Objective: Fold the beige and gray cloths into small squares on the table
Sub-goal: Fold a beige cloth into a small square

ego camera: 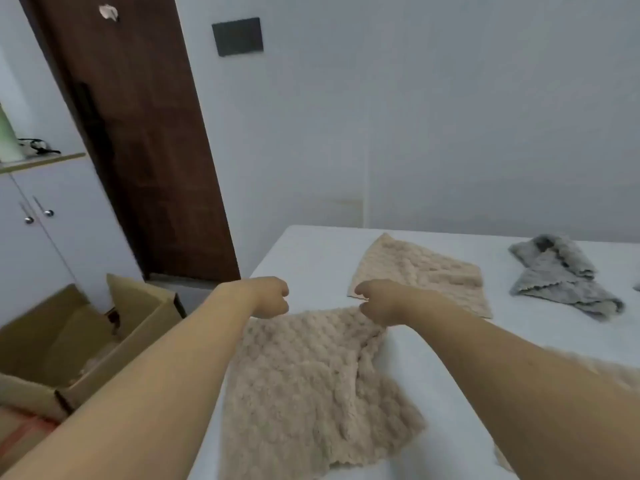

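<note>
A beige fluffy cloth [304,386] lies spread on the white table [450,341] in front of me. My left hand [272,296] grips its far left corner. My right hand [379,301] pinches its far right corner, where the fabric bunches into a fold. A second beige cloth [422,271] lies flat farther back, just beyond my right hand. A gray cloth [561,275] sits crumpled at the far right. Part of another beige cloth [613,372] shows behind my right forearm.
An open cardboard box [86,341] stands on the floor left of the table. Behind it are a white cabinet [52,237] and a brown door [138,133]. The table's left edge runs close to my left arm.
</note>
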Demonstrator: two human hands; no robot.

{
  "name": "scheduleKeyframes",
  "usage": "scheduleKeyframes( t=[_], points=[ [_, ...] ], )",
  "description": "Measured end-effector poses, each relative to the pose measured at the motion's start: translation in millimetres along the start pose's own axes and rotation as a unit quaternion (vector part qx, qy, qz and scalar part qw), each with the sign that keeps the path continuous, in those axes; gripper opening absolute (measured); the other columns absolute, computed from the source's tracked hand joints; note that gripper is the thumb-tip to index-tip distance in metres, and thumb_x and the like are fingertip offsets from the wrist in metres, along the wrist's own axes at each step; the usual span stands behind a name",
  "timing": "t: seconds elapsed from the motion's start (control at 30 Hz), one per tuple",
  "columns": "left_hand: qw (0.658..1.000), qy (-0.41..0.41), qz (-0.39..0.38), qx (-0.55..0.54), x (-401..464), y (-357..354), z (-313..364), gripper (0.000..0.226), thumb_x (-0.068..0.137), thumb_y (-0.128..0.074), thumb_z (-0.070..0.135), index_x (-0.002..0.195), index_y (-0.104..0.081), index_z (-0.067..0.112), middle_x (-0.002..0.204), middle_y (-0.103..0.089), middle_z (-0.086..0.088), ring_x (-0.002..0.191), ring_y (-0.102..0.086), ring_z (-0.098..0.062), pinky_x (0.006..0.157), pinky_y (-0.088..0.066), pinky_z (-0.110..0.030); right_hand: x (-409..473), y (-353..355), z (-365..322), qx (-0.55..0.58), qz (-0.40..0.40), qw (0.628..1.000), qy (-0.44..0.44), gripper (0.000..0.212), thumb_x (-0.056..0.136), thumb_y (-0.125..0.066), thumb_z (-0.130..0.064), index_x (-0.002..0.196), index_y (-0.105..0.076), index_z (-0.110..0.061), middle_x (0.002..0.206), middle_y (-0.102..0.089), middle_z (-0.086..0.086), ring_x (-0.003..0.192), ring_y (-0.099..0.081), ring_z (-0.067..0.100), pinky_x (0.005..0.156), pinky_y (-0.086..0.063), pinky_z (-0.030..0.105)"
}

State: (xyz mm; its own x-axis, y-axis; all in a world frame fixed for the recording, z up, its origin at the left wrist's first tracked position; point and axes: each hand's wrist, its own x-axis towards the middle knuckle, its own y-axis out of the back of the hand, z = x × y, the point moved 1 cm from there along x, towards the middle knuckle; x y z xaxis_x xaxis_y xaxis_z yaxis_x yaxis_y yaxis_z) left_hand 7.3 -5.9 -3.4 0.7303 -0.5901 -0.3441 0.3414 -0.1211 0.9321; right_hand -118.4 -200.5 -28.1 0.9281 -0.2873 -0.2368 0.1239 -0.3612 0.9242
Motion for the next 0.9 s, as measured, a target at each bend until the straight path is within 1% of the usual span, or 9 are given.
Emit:
scheduleKeyframes(
  t=[0.07,0.17,0.23,0.37,0.47,0.53,0.6,0.77,0.9],
  points=[
    [1.0,0.003,-0.018,0.008,9,-13,-6,0.053,0.098,-0.047,0.029,0.149,-0.037,0.02,0.152,-0.039,0.0,0.134,-0.044,-0.023,0.109,-0.037,-0.035,14,-12,-5,-0.032,-0.025,0.999,-0.01,0.053,0.097,-0.037,-0.013,0.149,-0.03,-0.019,0.153,-0.032,0.004,0.136,-0.038,0.025,0.106,-0.037,0.035],
    [0.998,0.013,-0.042,0.038,25,-31,-15,0.043,0.092,-0.053,0.026,0.134,-0.05,0.017,0.137,-0.051,-0.001,0.119,-0.053,-0.023,0.097,-0.045,-0.035,32,-29,-9,-0.11,-0.058,0.992,0.005,0.038,0.092,-0.042,-0.015,0.129,-0.049,-0.014,0.129,-0.05,0.007,0.108,-0.052,0.025,0.082,-0.045,0.033],
    [0.998,0.011,-0.039,0.039,35,-35,-20,0.028,0.088,-0.057,0.023,0.115,-0.055,0.014,0.118,-0.056,-0.002,0.101,-0.055,-0.023,0.082,-0.045,-0.032,41,-32,-11,-0.154,-0.054,0.987,0.015,0.032,0.09,-0.048,-0.023,0.12,-0.054,-0.015,0.116,-0.053,0.006,0.1,-0.051,0.024,0.079,-0.046,0.035],
    [0.998,0.006,-0.056,0.019,44,-35,-22,0.009,0.085,-0.059,0.017,0.086,-0.051,0.015,0.088,-0.053,-0.004,0.072,-0.046,-0.021,0.057,-0.035,-0.026,55,-32,-13,-0.163,-0.065,0.984,0.007,0.034,0.08,-0.051,-0.013,0.113,-0.058,-0.017,0.111,-0.057,0.006,0.098,-0.052,0.024,0.083,-0.051,0.038],
    [0.996,0.004,-0.092,0.016,46,-29,-21,0.015,0.082,-0.06,0.016,0.077,-0.045,0.016,0.077,-0.046,0.0,0.064,-0.04,-0.018,0.054,-0.031,-0.025,59,-31,-10,-0.14,-0.067,0.988,0.026,0.021,0.081,-0.049,-0.013,0.1,-0.051,-0.022,0.113,-0.046,0.002,0.1,-0.046,0.024,0.088,-0.047,0.041],
    [0.996,-0.004,-0.092,0.005,46,-23,-20,0.016,0.081,-0.061,0.016,0.077,-0.045,0.019,0.079,-0.047,0.001,0.067,-0.042,-0.018,0.056,-0.033,-0.026,59,-31,-6,-0.087,-0.067,0.993,0.036,0.012,0.082,-0.05,-0.015,0.084,-0.045,-0.026,0.104,-0.049,-0.001,0.088,-0.049,0.021,0.078,-0.047,0.036],
    [0.997,-0.011,-0.077,-0.015,44,-14,-20,0.015,0.08,-0.065,0.019,0.084,-0.051,0.021,0.086,-0.052,0.003,0.077,-0.051,-0.019,0.062,-0.041,-0.028,56,-27,-3,-0.019,-0.074,0.997,0.028,0.014,0.081,-0.049,-0.014,0.085,-0.042,-0.026,0.092,-0.052,-0.002,0.074,-0.048,0.019,0.064,-0.042,0.033],
    [0.99,-0.055,0.102,-0.082,41,21,-22,0.006,0.084,-0.054,0.014,0.085,-0.056,0.02,0.089,-0.06,0.0,0.085,-0.061,-0.023,0.067,-0.049,-0.032,52,9,-2,0.013,0.026,0.999,0.014,0.029,0.086,-0.046,-0.013,0.114,-0.052,-0.018,0.1,-0.057,0.001,0.077,-0.057,0.018,0.06,-0.045,0.03],
    [0.95,-0.098,0.286,-0.074,19,65,-11,0.009,0.092,-0.046,0.02,0.093,-0.054,0.024,0.082,-0.06,0.006,0.076,-0.057,-0.018,0.062,-0.043,-0.033,49,67,-4,0.024,0.184,0.982,0.023,0.013,0.082,-0.049,-0.011,0.084,-0.061,-0.007,0.084,-0.059,0.009,0.076,-0.055,0.027,0.061,-0.041,0.03]
  ],
)
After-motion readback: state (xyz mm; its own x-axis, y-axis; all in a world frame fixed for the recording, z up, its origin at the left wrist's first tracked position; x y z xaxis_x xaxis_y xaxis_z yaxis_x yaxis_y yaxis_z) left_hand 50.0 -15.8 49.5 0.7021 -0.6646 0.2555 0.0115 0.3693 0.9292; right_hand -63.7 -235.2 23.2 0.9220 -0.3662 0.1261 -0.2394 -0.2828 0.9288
